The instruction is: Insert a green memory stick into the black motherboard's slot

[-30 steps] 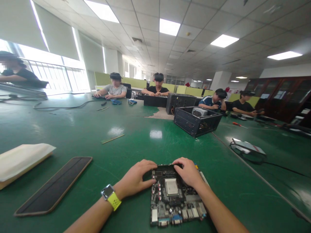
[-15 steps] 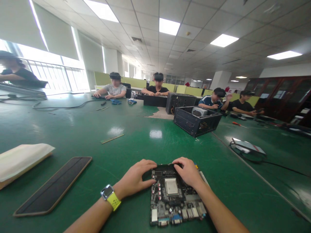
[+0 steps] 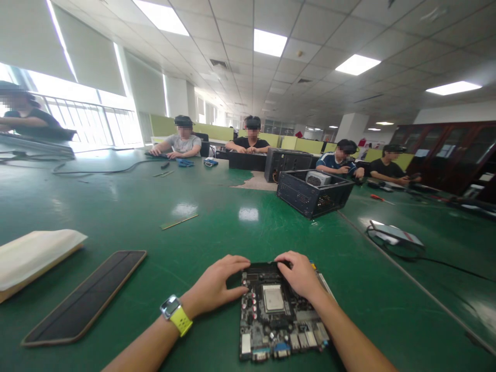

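A motherboard (image 3: 271, 323) lies flat on the green table in front of me, its port side toward me. Near its middle is a pale metal square, the processor (image 3: 273, 298). At the far left corner, my left hand (image 3: 217, 281) grips the board, fingertips at the end of the dark memory slots (image 3: 262, 267) and thumb on the left edge. My right hand (image 3: 300, 274) bends over the far right part of the board, its fingers curled at the other end of those slots. What lies under the right palm is hidden.
To the left lie a dark flat panel (image 3: 87, 297) and a pale packet (image 3: 36, 258). Farther off are a thin memory stick (image 3: 180, 222), an open computer case (image 3: 313, 194) and a cabled device (image 3: 397, 235). Several people sit around the far table edge.
My hands and the motherboard have hardly moved. At the right, a person in a blue top has lowered a raised hand toward the table.
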Tool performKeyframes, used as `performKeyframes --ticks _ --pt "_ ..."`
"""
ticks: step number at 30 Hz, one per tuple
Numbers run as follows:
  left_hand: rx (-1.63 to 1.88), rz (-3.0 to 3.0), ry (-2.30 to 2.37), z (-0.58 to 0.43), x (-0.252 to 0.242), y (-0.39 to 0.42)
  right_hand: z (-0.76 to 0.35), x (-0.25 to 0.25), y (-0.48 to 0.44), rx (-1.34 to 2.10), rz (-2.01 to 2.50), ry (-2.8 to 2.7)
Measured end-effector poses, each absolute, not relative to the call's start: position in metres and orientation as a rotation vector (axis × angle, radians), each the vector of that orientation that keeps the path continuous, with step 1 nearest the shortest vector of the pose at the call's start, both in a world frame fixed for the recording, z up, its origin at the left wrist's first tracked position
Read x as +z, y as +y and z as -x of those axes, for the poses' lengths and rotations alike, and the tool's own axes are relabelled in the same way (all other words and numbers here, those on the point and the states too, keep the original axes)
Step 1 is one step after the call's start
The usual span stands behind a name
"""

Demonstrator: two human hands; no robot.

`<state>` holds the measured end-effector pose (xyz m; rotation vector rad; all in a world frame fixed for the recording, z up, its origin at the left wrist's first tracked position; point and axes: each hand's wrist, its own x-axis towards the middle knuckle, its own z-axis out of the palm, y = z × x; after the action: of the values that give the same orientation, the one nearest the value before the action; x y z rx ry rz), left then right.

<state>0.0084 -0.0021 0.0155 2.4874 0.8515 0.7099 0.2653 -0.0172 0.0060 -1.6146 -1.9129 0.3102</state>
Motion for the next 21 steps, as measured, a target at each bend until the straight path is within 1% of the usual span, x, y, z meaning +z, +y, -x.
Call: performKeyframes --ticks 21 --pt "0.718 -2.500 0.854 -0.0081 0.0130 -0.0010 -0.2651 0.0025 -0.0157 0.271 1.643 -1.927"
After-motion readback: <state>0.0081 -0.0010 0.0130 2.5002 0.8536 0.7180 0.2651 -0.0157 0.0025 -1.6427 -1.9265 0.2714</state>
